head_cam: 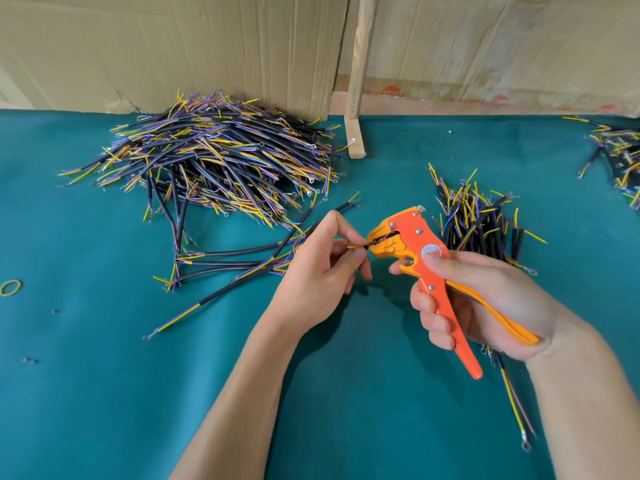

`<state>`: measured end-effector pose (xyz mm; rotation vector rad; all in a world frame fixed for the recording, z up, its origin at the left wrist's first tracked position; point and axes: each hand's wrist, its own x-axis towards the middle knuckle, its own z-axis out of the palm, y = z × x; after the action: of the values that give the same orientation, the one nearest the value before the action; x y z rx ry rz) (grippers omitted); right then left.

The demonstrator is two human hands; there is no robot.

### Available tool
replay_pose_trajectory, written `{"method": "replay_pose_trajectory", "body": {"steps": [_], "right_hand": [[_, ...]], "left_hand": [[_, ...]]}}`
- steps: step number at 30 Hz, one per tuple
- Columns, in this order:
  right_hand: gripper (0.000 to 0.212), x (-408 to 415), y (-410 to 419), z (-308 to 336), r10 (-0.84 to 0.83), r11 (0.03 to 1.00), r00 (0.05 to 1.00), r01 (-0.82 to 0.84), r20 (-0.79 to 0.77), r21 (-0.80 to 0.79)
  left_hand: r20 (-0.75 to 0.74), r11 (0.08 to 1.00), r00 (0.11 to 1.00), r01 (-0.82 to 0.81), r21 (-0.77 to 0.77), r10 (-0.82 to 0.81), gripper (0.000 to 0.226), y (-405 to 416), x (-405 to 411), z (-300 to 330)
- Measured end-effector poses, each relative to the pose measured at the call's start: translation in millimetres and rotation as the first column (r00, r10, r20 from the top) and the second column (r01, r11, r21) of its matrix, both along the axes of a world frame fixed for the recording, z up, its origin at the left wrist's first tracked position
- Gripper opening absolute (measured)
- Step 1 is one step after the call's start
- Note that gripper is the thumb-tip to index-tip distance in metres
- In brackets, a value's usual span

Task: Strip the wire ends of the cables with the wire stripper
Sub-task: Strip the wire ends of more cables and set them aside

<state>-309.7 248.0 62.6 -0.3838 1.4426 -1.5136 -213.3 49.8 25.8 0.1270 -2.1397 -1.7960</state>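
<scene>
A: Where does the wire sit against your hands right now?

B: Your left hand point(323, 261) pinches one thin yellow wire end point(354, 247) between thumb and forefinger, at the centre of the frame. The wire runs roughly level, left to right, its tip pointing into the nose of the wire stripper point(420, 258).

A: And the tool?

B: Your right hand point(485, 299) is wrapped round both handles, right of centre, with the orange head aimed left at your left fingertips. The handles look partly drawn together; I cannot tell whether the blades have bitten yet.

A: So which way does the pull go?

B: Along the wire's own line, I judge. Tool and wire meet nose to tip, so keep that axis straight and the left pinch firm just beside the head. Tilt either one and the insulation may tear unevenly.

A: Where's the rest of the work?

B: The cable point(239, 252) you hold trails left across the green worktop point(86, 393). A big heap of cables point(214, 161) lies upper left, and a smaller pile point(481, 220) sits just behind the tool, nearer your right hand.
</scene>
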Motion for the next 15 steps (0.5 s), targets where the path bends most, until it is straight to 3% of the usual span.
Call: {"method": "replay_pose_trajectory", "body": {"steps": [3, 6, 11, 15], "right_hand": [[0.045, 0.9, -3.9, 1.7, -0.067, 0.997, 0.997, 0.068, -0.027, 0.029], [0.048, 4.6, -7.6, 5.0, -0.079, 0.997, 0.994, 0.08, 0.078, -0.006], [0.034, 7.1, -8.8, 5.9, -0.032, 0.999, 0.997, 0.033, 0.077, -0.015], [0.037, 10.1, -10.5, 3.4, 0.049, 0.999, 0.994, -0.048, 0.093, -0.015]], "left_hand": [[-0.003, 1.0, 1.0, -0.005, 0.008, 0.005, 0.021, -0.2, -0.4, 0.3], [-0.01, 0.999, 0.999, -0.031, 0.025, 0.032, 0.023, 0.0, -1.2, 0.0], [-0.029, 0.997, 0.998, -0.062, 0.041, 0.063, 0.022, 0.7, -1.6, 0.4], [-0.04, 0.994, 0.995, -0.094, 0.05, 0.096, 0.021, -0.9, -1.5, 1.1]]}}
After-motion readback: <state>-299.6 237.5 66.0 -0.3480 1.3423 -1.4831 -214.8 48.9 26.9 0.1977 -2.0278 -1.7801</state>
